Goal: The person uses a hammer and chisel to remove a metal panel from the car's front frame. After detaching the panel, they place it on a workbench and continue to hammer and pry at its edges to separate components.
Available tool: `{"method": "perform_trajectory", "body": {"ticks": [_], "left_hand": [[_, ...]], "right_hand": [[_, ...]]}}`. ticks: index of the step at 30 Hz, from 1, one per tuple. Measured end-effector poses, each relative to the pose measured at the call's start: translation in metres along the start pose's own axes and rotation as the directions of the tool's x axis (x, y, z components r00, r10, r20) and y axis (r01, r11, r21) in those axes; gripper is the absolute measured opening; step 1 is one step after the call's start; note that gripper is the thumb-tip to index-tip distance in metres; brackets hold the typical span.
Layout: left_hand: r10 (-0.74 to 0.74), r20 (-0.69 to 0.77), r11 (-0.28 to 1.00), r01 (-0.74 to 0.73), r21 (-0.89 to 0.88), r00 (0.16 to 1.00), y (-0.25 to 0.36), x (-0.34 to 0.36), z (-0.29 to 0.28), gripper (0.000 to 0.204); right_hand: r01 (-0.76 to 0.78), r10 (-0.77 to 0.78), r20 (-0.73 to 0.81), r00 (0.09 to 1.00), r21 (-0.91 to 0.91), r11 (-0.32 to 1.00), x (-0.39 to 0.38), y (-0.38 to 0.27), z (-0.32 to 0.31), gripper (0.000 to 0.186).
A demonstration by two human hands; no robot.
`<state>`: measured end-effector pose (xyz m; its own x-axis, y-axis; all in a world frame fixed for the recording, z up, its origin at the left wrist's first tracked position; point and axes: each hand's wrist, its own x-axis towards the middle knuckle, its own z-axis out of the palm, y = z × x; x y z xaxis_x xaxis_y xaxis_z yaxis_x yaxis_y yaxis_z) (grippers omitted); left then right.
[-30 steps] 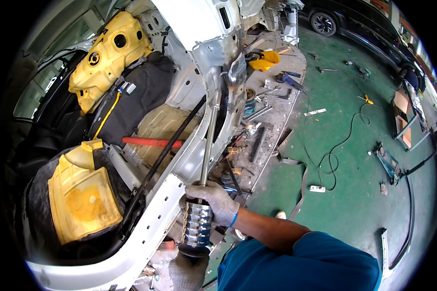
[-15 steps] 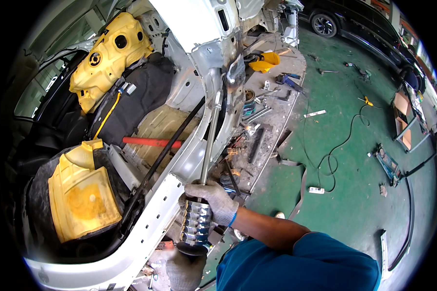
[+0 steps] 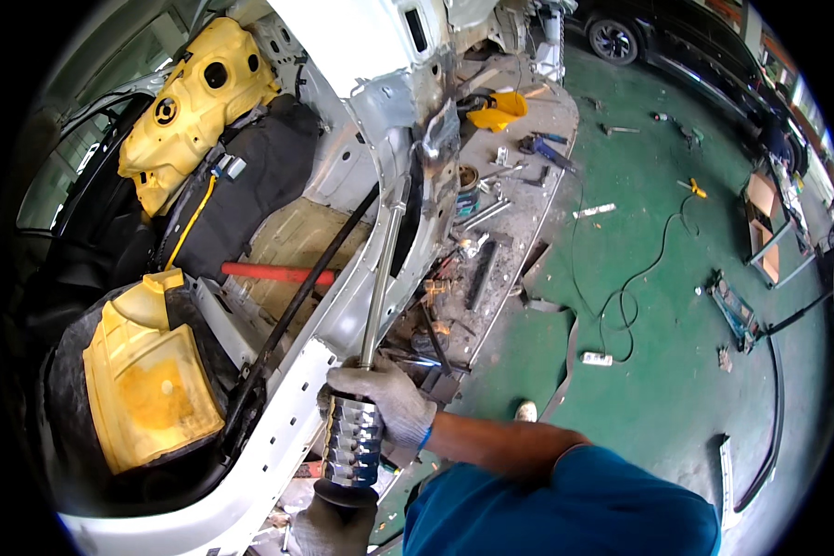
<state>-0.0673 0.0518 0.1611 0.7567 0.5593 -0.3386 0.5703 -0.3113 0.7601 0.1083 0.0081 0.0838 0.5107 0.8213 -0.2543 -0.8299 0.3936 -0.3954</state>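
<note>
A long metal slide hammer (image 3: 352,443) with a ribbed, shiny weight slants up along the white car body. In a grey glove, my right hand (image 3: 389,398) is closed around the rod at the weight's upper end. Below the weight, my gloved left hand (image 3: 334,526) grips the handle end, part of it cut off by the lower edge. The rod (image 3: 380,287) runs up to the bare-metal pillar (image 3: 400,139) of the door opening. How its tip meets the metal is hard to make out.
Inside the car lie yellow foam pieces (image 3: 157,385), a red bar (image 3: 278,272) and a black hose-like strip (image 3: 296,320). Scattered tools and a yellow scoop-shaped item (image 3: 499,111) cover the grey platform. A cable with a power strip (image 3: 597,359) crosses the green floor; a dark car (image 3: 676,60) stands behind.
Both hands and the slide hammer's lower end have shifted slightly left, with the weight a little lower in view. The whole view has also moved a little. Both grips stay closed.
</note>
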Motion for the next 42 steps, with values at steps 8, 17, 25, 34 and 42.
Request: {"method": "perform_trajectory", "body": {"ticks": [8, 17, 25, 34, 42], "left_hand": [[0.197, -0.07, 0.98, -0.194, 0.042, 0.978, -0.044, -0.004, 0.006, 0.035], [-0.019, 0.116, 0.977, -0.006, 0.215, 0.993, -0.119, 0.014, 0.002, 0.039], [0.058, 0.414, 0.975, -0.14, 0.172, 0.908, -0.143, 0.035, 0.001, 0.03], [0.092, 0.679, 0.856, -0.407, 0.32, 0.728, -0.087, 0.109, 0.084, 0.057], [0.313, 0.442, 0.926, -0.373, 0.054, 0.84, -0.028, 0.174, 0.153, 0.035]], "right_hand": [[-0.069, 0.069, -0.002, 0.998, -0.155, 0.986, 0.014, 0.0, -0.013, 0.026], [-0.319, 0.314, -0.058, 0.948, -0.178, 0.931, -0.006, 0.085, -0.086, 0.027], [-0.231, 0.252, -0.25, 0.935, 0.111, 0.967, -0.029, 0.073, -0.14, 0.025], [0.035, 0.085, -0.365, 0.927, 0.31, 0.95, -0.072, 0.042, -0.261, 0.02], [0.157, -0.014, -0.828, 0.56, 0.09, 0.984, -0.097, -0.057, -0.319, 0.023]]}}
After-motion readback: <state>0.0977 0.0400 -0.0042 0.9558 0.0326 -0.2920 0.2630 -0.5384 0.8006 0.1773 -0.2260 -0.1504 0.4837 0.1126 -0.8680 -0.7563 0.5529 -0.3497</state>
